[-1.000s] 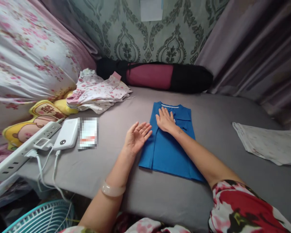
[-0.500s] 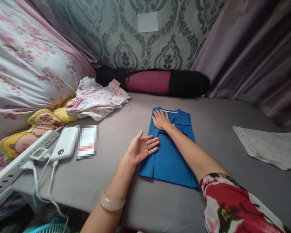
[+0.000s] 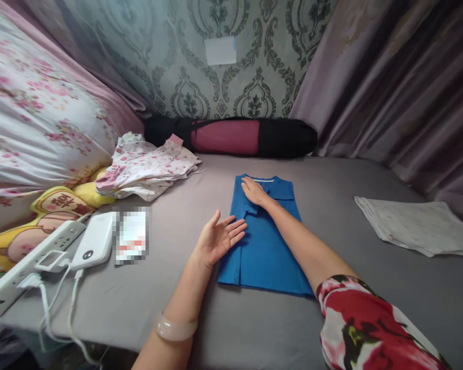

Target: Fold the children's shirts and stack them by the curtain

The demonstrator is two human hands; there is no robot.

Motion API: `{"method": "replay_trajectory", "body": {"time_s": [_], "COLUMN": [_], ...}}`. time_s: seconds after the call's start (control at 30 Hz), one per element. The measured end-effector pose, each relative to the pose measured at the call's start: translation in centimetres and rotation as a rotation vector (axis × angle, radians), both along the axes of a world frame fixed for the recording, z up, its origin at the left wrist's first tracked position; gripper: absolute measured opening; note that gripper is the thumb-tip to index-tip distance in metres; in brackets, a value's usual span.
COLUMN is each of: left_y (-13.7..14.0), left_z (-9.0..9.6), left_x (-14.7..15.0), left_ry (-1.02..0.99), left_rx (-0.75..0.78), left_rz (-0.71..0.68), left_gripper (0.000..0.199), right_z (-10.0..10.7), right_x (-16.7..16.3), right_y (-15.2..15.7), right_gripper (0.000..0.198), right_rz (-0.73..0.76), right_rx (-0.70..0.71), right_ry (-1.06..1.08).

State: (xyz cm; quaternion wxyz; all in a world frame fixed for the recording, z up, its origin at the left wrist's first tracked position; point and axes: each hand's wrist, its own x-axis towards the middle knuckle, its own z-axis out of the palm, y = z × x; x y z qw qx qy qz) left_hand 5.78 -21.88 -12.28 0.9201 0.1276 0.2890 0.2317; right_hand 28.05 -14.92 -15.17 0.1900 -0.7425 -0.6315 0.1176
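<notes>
A blue shirt [image 3: 273,257] lies folded into a long panel on the grey sheet, its collar end pointing away from me and its sides turned inward. My right hand [image 3: 254,192] rests on the upper left of the shirt near the collar, fingers stretched out and holding nothing. Palm up, my left hand [image 3: 221,237] hovers by the shirt's left edge with its fingers spread and nothing in them. My right forearm crosses over the shirt and hides part of its right side.
A crumpled patterned garment [image 3: 150,167] lies at the back left. Behind stands a black and maroon long bag [image 3: 226,137]. To the left are a power bank [image 3: 94,241], a power strip [image 3: 34,262] with cables, and a blurred packet [image 3: 132,236]. Folded pale cloth [image 3: 420,226] lies right.
The view has shifted slightly, so most things sit a little further left and lower. My right hand has tilted a bit on the shirt; my left hand keeps its pose.
</notes>
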Motion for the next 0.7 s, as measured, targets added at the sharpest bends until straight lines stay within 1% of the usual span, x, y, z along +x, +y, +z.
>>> {"method": "replay_trajectory", "body": {"time_s": [0.07, 0.13, 0.2, 0.27, 0.37, 0.47, 0.7], "left_y": [0.1, 0.2, 0.2, 0.3, 0.4, 0.4, 0.5], "left_z": [-0.1, -0.1, -0.1, -0.1, -0.1, -0.2, -0.2], "left_x": [-0.1, -0.2, -0.3, -0.4, -0.5, -0.5, -0.5], "left_ry": [-0.024, -0.043, -0.059, -0.075, -0.09, -0.091, -0.083], "left_rx": [-0.006, -0.01, -0.014, -0.016, -0.018, -0.02, -0.019], "left_rz": [0.03, 0.066, 0.104, 0.133, 0.148, 0.151, 0.166], "left_gripper": [0.052, 0.051, 0.05, 0.049, 0.048, 0.047, 0.046], "right_z": [0.5, 0.9, 1.1, 1.2, 1.0, 0.7, 0.3], "right_x": [1.3, 2.8, 4.1, 5.1, 6.1, 6.2, 5.4], "right_y": [-0.1, -0.5, -1.1, -1.7, -2.4, -2.7, -3.0], "right_gripper": [0.047, 0.042, 0.036, 0.033, 0.031, 0.03, 0.025], "right_rz": [-0.084, -0.217, -0.327, -0.382, -0.422, -0.423, -0.444], "right_rx": [0.075, 0.105, 0.087, 0.058, 0.003, -0.034, -0.024], "right_ry": [0.004, -0.028, -0.059, -0.085, -0.127, -0.148, -0.188]}}
